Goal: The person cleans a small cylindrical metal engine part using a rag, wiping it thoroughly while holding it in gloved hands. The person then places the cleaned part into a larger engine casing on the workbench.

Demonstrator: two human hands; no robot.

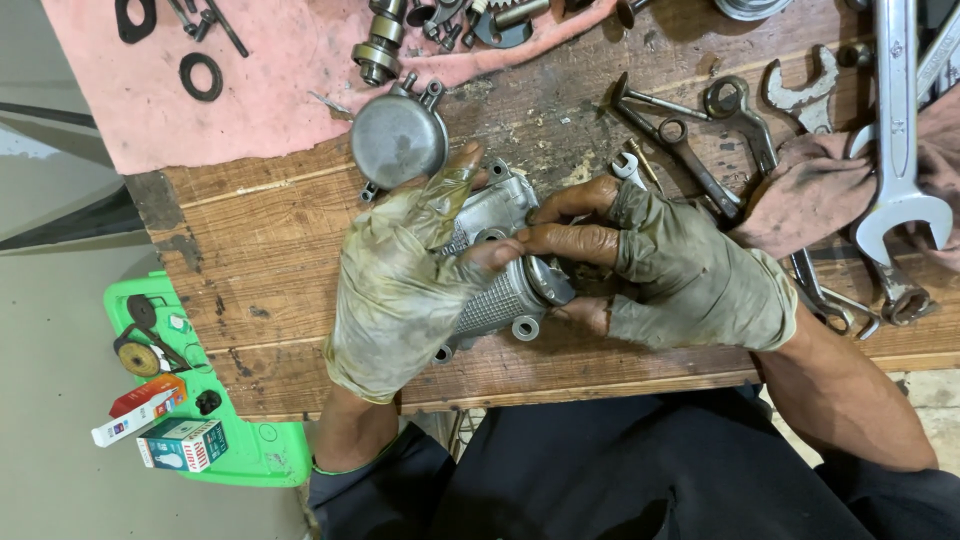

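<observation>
Gripping a finned, silver-grey metal engine casting (497,270) at frame centre, the left hand (400,290) and right hand (670,270), both in stained fingerless gloves, close around it on the wooden worktop (270,250). Its long axis runs from upper left to lower right, round end pointing lower right.

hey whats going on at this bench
A person in worn fingerless gloves grips a ribbed metal engine part on a wooden bench. The left hand lies over it and the right hand pinches its end. A round metal cover sits just behind, with spanners scattered to the right.
</observation>
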